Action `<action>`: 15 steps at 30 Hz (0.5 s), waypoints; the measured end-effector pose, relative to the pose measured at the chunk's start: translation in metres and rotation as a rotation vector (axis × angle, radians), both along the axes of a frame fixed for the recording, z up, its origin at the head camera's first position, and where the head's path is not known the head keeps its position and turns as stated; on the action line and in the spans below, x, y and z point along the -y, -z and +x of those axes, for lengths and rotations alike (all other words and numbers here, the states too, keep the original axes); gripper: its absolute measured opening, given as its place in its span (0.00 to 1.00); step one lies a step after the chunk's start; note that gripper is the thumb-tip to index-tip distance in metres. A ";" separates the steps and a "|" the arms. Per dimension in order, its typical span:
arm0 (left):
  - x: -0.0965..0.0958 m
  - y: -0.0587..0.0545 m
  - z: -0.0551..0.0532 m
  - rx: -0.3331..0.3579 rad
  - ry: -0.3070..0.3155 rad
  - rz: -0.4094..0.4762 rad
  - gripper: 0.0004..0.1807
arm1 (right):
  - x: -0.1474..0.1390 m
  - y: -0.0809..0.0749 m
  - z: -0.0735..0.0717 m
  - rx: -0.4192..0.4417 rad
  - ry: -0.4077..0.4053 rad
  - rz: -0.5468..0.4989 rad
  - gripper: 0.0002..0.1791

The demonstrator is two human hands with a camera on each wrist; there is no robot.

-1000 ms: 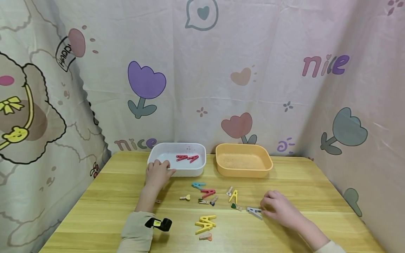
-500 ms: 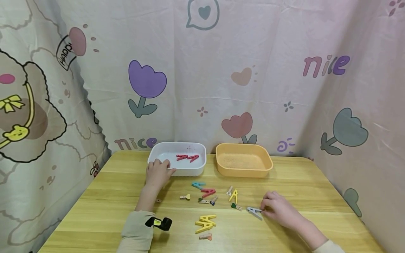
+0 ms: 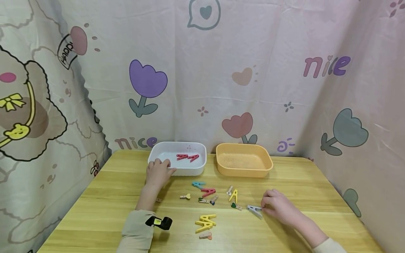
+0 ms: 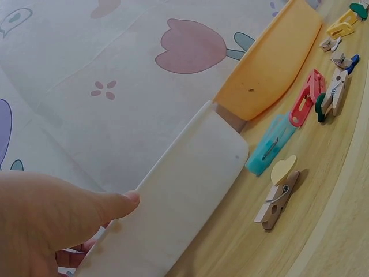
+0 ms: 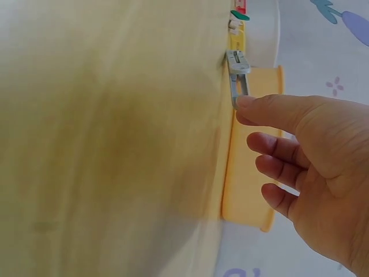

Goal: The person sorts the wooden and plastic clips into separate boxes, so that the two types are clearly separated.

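In the head view my left hand (image 3: 158, 173) grips the near left rim of the white tray (image 3: 186, 172). Its thumb presses the outer wall in the left wrist view, with the fingers over the rim. Two red clothespins (image 3: 187, 157) lie inside that tray. On the right of the table, my right hand (image 3: 279, 206) pinches one end of a grey clothespin (image 3: 254, 211) between thumb and forefinger. The right wrist view shows the thumb tip on the grey clothespin (image 5: 237, 62), the other fingers loosely bent.
A yellow-orange tray (image 3: 243, 173) stands right of the white one. Across the table lie a blue clothespin (image 3: 198, 184), a red clothespin (image 3: 208, 192), several yellow clothespins (image 3: 204, 226) and small wooden clips (image 3: 206, 236) with coloured ends. A patterned curtain (image 3: 202, 88) hangs behind.
My right hand and the grey clothespin have shifted very slightly upward in the head view, and the clothespin's angle has changed a little. The left hand stays on the white tray.
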State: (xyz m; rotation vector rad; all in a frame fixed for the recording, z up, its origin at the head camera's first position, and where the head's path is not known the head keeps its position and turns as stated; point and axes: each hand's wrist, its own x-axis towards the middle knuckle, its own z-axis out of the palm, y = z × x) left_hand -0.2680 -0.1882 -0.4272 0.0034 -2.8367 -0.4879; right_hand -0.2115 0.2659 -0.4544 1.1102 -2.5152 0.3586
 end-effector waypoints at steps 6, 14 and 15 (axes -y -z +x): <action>0.000 0.001 0.000 0.001 -0.003 -0.008 0.19 | 0.003 -0.007 -0.008 -0.060 -0.051 -0.010 0.13; 0.001 0.001 0.000 0.003 0.000 -0.004 0.19 | 0.011 -0.021 -0.015 -0.079 -0.007 0.018 0.16; 0.001 0.001 0.000 0.002 0.001 -0.006 0.19 | 0.013 -0.023 -0.016 -0.084 -0.006 0.022 0.16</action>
